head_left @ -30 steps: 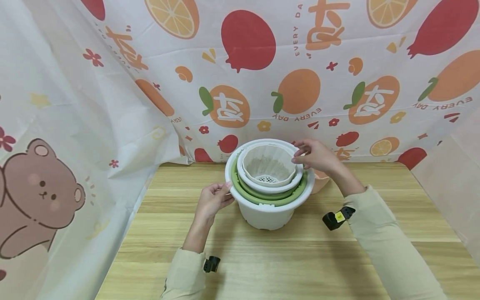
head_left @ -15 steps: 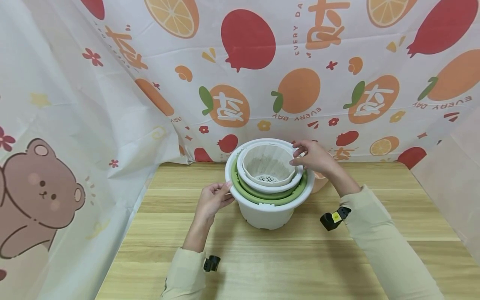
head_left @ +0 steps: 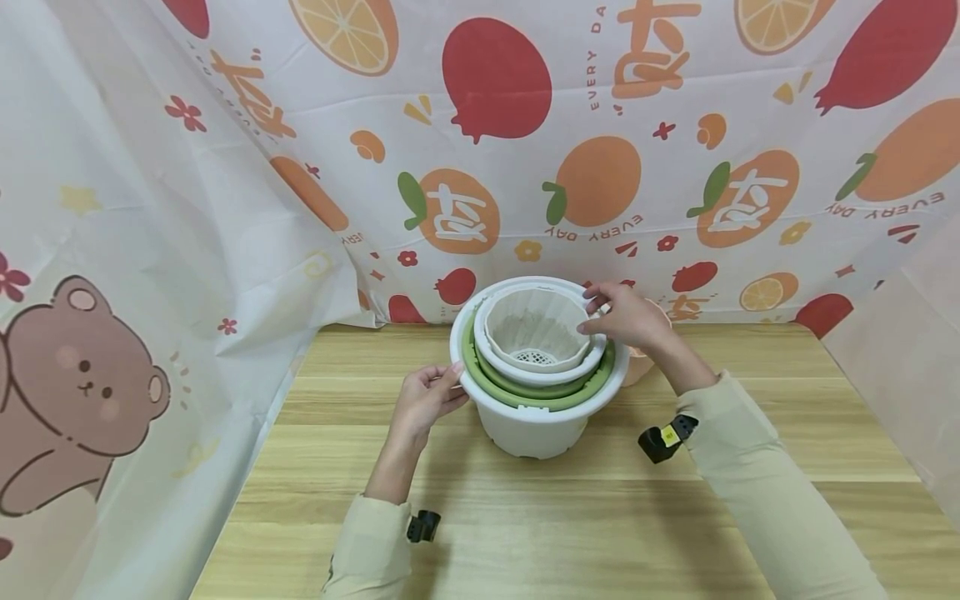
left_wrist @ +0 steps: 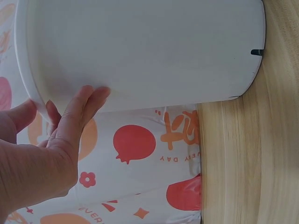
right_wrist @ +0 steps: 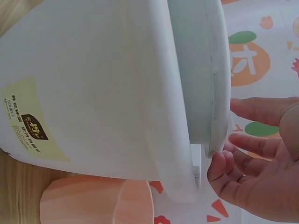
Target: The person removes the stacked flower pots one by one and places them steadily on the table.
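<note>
A nested stack of flowerpots stands upright on the table. A large white flowerpot (head_left: 534, 435) is outermost, and a green flowerpot (head_left: 497, 393) shows just inside its rim. Within these sits a smaller white flowerpot (head_left: 537, 379), then a fluted off-white one (head_left: 517, 325) with a perforated base. My left hand (head_left: 426, 402) pinches the outer pot's left rim, thumb above and fingers below against the wall. On the far right side, my right hand (head_left: 626, 315) has thumb and fingers spread apart at the inner pots' rims, its fingertips right at the edge.
Behind the stack on the right is a peach-coloured pot (right_wrist: 96, 200), partly hidden. A yellow label (right_wrist: 35, 122) is on the large pot's side. The wooden table (head_left: 525, 533) meets a fruit-print curtain (head_left: 525, 208) at the back; another printed sheet (head_left: 247, 217) hangs at the left.
My right hand has shifted slightly left, its thumb reaching a little further over the innermost pot. The left hand and the pots keep their places.
</note>
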Motion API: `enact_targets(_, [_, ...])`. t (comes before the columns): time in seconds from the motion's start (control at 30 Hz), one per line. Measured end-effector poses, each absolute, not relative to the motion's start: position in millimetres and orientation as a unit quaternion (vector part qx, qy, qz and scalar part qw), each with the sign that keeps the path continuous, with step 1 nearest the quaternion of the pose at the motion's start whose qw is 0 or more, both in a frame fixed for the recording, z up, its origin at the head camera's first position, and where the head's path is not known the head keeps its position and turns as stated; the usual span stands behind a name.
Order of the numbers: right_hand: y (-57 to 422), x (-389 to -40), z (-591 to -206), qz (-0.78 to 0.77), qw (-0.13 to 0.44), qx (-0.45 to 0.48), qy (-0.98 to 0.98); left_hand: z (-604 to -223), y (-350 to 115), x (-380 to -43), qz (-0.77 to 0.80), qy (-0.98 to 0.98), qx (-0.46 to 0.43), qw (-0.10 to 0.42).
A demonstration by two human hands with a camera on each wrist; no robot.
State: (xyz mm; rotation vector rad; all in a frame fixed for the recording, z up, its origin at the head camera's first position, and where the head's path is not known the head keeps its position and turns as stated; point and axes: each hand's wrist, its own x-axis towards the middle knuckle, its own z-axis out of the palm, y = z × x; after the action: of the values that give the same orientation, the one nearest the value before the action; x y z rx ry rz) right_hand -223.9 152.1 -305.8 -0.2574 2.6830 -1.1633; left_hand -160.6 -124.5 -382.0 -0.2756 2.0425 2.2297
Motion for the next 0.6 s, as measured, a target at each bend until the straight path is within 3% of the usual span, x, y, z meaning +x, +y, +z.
enact_targets(0.33, [144.7,-222.1,-303.5,-0.300,0.095,-0.081,0.946,-381.8,-124.6,-161.2,0.735,0.669,-0.096,0.054])
enact_targets(0.6, [138.4,-223.2,-306.8,-0.349,0.108,-0.088,0.927,-380.9,-124.3,-161.2,0.735,0.670,-0.093,0.053])
